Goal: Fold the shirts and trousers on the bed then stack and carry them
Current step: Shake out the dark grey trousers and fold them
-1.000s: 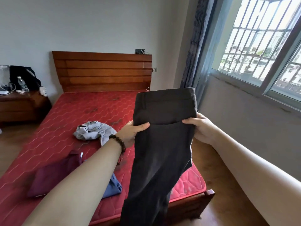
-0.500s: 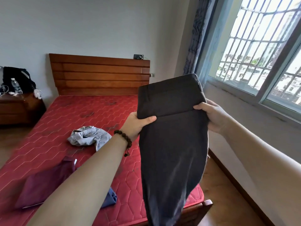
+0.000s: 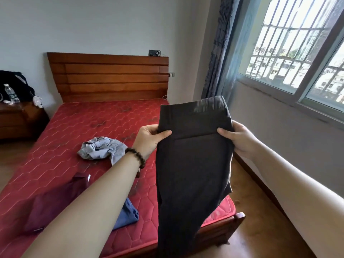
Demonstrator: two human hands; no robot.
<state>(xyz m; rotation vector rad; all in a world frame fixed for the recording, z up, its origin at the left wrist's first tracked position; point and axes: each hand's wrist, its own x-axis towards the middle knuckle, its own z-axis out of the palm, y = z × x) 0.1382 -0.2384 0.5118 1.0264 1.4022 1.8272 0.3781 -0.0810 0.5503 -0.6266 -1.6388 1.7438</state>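
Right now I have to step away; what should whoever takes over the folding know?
Left hand and right hand both grip the dark trousers near the waistband, held up over the bed's foot end, legs hanging.
On the bed: a crumpled grey shirt, a maroon garment and a blue one, partly hidden by the arm.
No stack is visible yet.
Left: fold everything, stack, carry.

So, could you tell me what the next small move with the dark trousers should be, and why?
Probably lower the dark trousers onto the bare red mattress. Both hands, left hand and right hand, pinch them near the waist in mid-air, legs dangling past the bed's corner, so a flat surface would likely make the fold easier.
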